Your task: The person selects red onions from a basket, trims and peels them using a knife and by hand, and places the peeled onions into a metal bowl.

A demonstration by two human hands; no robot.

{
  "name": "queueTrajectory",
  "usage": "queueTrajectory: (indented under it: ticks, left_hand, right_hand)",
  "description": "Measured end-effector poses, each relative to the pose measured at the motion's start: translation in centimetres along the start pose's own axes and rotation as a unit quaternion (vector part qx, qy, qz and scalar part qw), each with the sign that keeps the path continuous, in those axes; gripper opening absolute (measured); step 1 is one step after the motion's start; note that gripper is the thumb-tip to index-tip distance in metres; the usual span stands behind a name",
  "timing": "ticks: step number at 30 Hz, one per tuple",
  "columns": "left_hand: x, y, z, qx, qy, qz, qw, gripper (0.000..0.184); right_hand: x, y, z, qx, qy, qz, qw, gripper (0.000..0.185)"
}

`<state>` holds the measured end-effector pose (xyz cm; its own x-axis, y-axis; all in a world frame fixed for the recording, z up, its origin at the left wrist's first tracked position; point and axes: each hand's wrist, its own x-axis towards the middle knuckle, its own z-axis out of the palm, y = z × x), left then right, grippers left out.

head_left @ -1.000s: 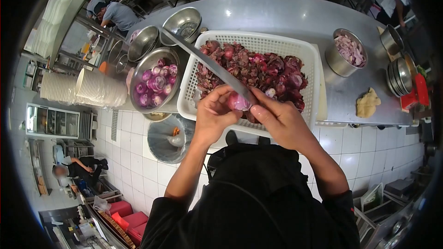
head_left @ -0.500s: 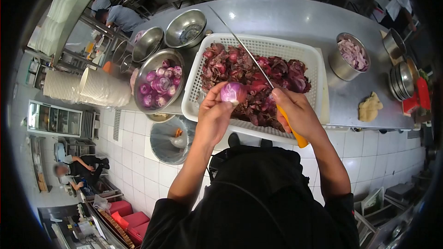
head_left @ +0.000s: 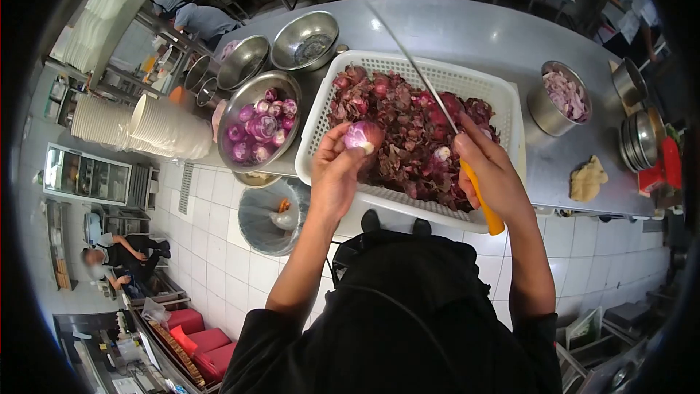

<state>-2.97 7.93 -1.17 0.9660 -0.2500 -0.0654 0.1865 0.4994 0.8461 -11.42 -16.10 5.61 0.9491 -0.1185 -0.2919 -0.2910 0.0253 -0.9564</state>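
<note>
My left hand (head_left: 337, 175) grips a partly peeled red onion (head_left: 363, 136) between thumb and fingers, over the near left rim of a white perforated basket (head_left: 315, 130). Closed round the orange handle of a long knife (head_left: 483, 195), my right hand (head_left: 497, 175) is above the basket's right part. The thin blade slants up and left, apart from the onion. Loose dark red onion skins (head_left: 397, 120) and some onions fill the basket. Left of it, a steel bowl (head_left: 227, 113) holds several peeled purple onions (head_left: 262, 128).
Two steel bowls (head_left: 306, 42) stand behind the onion bowl. A steel pot (head_left: 545, 108) of cut onion and a tan cloth (head_left: 588, 179) are on the right of the table. A lined bin (head_left: 251, 219) stands below left. A seated person (head_left: 131, 255) is farther left.
The knife has shifted right, away from the onion, with my right hand. The onion has turned a little in my left hand. The whole view has shifted slightly.
</note>
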Motion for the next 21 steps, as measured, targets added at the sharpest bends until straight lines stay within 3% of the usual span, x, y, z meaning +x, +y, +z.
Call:
queueTrajectory:
  ticks: [4, 8, 11, 14, 21]
  left_hand:
    - [-0.5, 0.3, 1.8, 0.042, -0.011, 0.007, 0.999, 0.050]
    - [-1.0, 0.3, 3.0, 0.045, -0.007, -0.036, 0.998, 0.046]
    - [-1.2, -0.2, 3.6, 0.061, -0.024, -0.042, 0.997, 0.042]
    - [-1.2, -0.2, 3.8, 0.066, -0.053, -0.050, 0.995, 0.039]
    - [-1.4, 0.0, 4.8, 0.082, -0.049, -0.045, 0.994, 0.033]
  right_hand:
    - [1.0, 2.0, 0.5, -0.032, 0.002, -0.042, 0.999, 0.065]
    - [1.1, 2.8, 0.6, -0.106, 0.002, -0.082, 0.991, 0.059]
    - [-0.3, 2.1, 1.5, -0.180, 0.005, -0.177, 0.968, 0.066]
    - [-1.2, 1.4, 2.3, -0.226, -0.033, -0.210, 0.951, 0.066]
    - [-1.2, 1.2, 2.7, -0.227, -0.058, -0.242, 0.941, 0.068]
